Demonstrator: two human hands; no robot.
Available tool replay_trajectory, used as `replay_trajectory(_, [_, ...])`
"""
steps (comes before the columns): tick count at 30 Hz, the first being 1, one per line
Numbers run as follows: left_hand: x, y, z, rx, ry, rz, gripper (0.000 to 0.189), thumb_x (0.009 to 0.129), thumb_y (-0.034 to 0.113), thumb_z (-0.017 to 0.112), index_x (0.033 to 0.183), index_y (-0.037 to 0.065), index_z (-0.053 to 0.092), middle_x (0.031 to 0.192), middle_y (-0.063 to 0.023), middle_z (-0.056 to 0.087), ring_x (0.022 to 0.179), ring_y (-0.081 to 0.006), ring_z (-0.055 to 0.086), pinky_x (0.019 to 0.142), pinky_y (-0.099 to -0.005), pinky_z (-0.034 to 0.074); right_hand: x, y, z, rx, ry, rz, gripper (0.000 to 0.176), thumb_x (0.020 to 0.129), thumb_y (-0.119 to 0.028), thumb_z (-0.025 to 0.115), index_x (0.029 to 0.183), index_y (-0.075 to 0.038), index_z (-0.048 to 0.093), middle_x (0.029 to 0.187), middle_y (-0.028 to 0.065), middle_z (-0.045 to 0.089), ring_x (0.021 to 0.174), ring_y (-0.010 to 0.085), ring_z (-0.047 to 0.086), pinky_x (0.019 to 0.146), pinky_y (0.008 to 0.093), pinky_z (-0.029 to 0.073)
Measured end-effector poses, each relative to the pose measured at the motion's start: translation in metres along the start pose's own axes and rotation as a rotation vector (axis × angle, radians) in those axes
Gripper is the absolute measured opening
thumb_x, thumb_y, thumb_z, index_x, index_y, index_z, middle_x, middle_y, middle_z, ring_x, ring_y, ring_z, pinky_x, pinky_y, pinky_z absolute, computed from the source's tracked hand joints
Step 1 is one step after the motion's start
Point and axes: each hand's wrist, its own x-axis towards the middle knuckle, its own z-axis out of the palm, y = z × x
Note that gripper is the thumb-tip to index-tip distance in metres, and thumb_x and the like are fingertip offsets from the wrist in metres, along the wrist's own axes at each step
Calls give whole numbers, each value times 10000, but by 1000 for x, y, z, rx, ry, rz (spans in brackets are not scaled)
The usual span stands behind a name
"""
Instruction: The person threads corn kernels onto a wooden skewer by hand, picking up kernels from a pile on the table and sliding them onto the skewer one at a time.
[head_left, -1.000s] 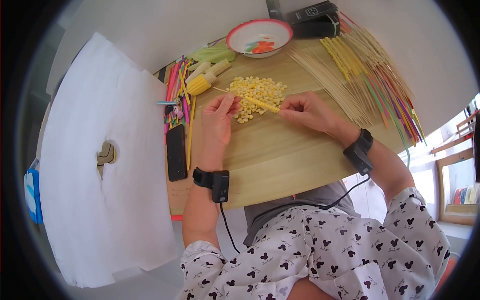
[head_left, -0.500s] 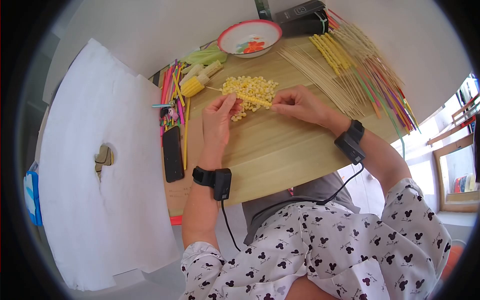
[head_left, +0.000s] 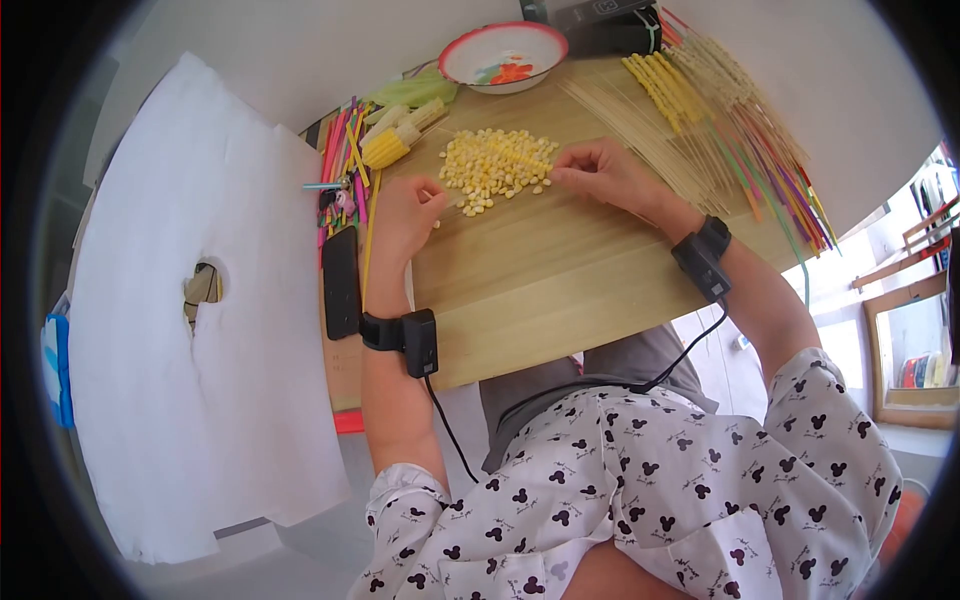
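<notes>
My right hand (head_left: pixel 602 176) pinches the right end of a skewer threaded with yellow corn kernels (head_left: pixel 520 160), which lies over the loose kernel pile (head_left: pixel 482 180) and blends into it. To the lower left of the pile, my left hand (head_left: pixel 408 212) is closed, with thumb and fingertips together. A pale kernel or two shows at its fingertips, too small to tell whether gripped. Above the left hand lies a partly stripped corn cob (head_left: pixel 385 151) beside bare cobs.
A red-rimmed bowl (head_left: pixel 470 62) stands at the back. Bare skewers (head_left: pixel 640 140), finished corn skewers (head_left: pixel 662 92) and coloured straws lie at the right. A phone (head_left: pixel 342 284) and coloured sticks (head_left: pixel 335 145) lie at the left, near a white foam board (head_left: pixel 200 400).
My left hand has moved left and slightly down, away from the corn skewer. My right hand still holds the skewer's end. The whole view has shifted a little.
</notes>
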Motion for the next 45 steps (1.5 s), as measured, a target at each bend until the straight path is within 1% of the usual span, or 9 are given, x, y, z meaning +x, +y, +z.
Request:
replay_trajectory(7, [-3, -9, -3, 242, -92, 5, 174, 729, 155, 675, 766, -13, 646, 583, -92, 609, 532, -143, 600, 513, -296, 456, -2, -7, 1, -5, -9, 14, 184, 891, -208, 646, 840, -32, 658, 674, -63, 565, 588, 0, 460, 511, 181, 369])
replay_trajectory(17, [-4, -8, 7, 207, -128, 115, 96, 705, 48, 648, 739, -31, 604, 586, -75, 588, 511, -129, 589, 490, -269, 456, 1, 2, 0, 2, -20, -4, 182, 890, -207, 642, 826, -38, 653, 670, -71, 554, 589, -6, 449, 508, 179, 360])
replay_trajectory(20, [-2, 2, 8, -12, -112, 41, 88, 737, 41, 634, 780, -32, 610, 655, -68, 617, 578, -112, 601, 547, -245, 471, -1, -2, 1, -1, -13, -1, 184, 891, -204, 641, 822, -34, 650, 667, -73, 549, 584, -7, 443, 504, 179, 351])
replay_trajectory(22, [4, 3, 9, -531, 84, 11, 122, 805, 44, 625, 898, -34, 639, 770, -55, 644, 682, -107, 616, 630, -231, 485, -2, -5, 1, -31, -11, -1, 183, 892, -199, 639, 818, -32, 647, 666, -78, 541, 577, -10, 432, 499, 180, 338])
replay_trajectory(23, [5, 4, 9, -528, 94, 15, 122, 805, 44, 625, 898, -34, 639, 770, -55, 644, 682, -107, 616, 630, -231, 485, -2, -6, 1, -33, -16, -11, 183, 892, -199, 639, 818, -32, 647, 666, -78, 541, 577, -10, 432, 499, 180, 338])
replay_trajectory(25, [7, 1, 11, -866, 191, -56, 182, 860, 52, 626, 1023, -28, 643, 872, -53, 648, 753, -126, 625, 685, -237, 497, -3, -8, 3, -4, -24, -3, 178, 893, -192, 638, 816, -32, 645, 665, -83, 533, 575, -13, 422, 497, 179, 327])
replay_trajectory(28, [15, -14, 19, -1052, 258, -65, 222, 865, 37, 641, 1075, -32, 635, 903, -59, 651, 779, -142, 631, 703, -247, 510, -5, -15, 5, 39, -63, 34, 165, 892, -181, 640, 815, -35, 644, 670, -88, 531, 579, -15, 419, 499, 176, 324])
replay_trajectory(41, [14, -21, 22, -1214, 300, -117, 210, 847, -10, 640, 1054, -39, 640, 928, -74, 656, 799, -142, 628, 720, -237, 513, -5, -6, 13, 116, -148, 26, 141, 900, -157, 638, 813, -47, 618, 686, -103, 501, 598, -27, 400, 511, 163, 309])
replay_trajectory(45, [13, -21, 22, -1226, 274, -114, 206, 849, -6, 636, 1052, -34, 640, 913, -64, 654, 789, -134, 623, 726, -231, 506, -5, -11, 12, 98, -158, 50, 141, 894, -134, 637, 822, -15, 626, 702, -80, 548, 626, -19, 451, 534, 167, 364])
